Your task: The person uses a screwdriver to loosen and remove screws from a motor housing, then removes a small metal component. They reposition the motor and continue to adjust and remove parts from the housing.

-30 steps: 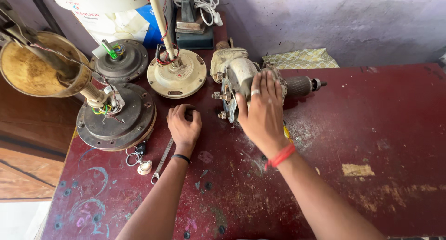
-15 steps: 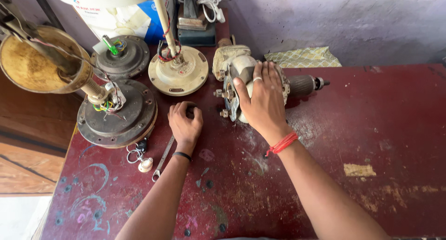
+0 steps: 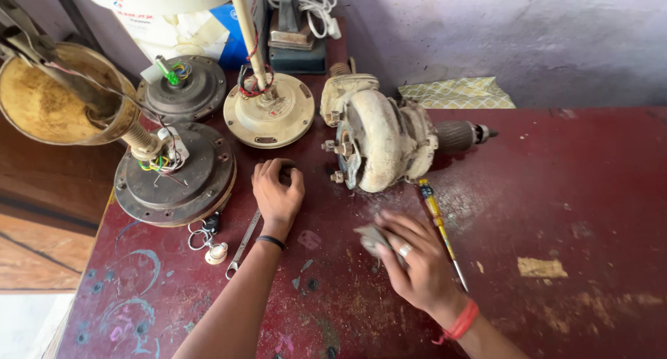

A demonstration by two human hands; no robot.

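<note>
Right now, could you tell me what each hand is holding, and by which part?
The right hand pinches a small grey piece by its near end. The left hand is closed in a fist on the table; anything inside is hidden.

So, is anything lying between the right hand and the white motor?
Nothing visible blocks it. Only bare red table separates the right hand, holding a small grey piece, from the motor. The yellow screwdriver lies just to the side, beside the fingers.
</note>
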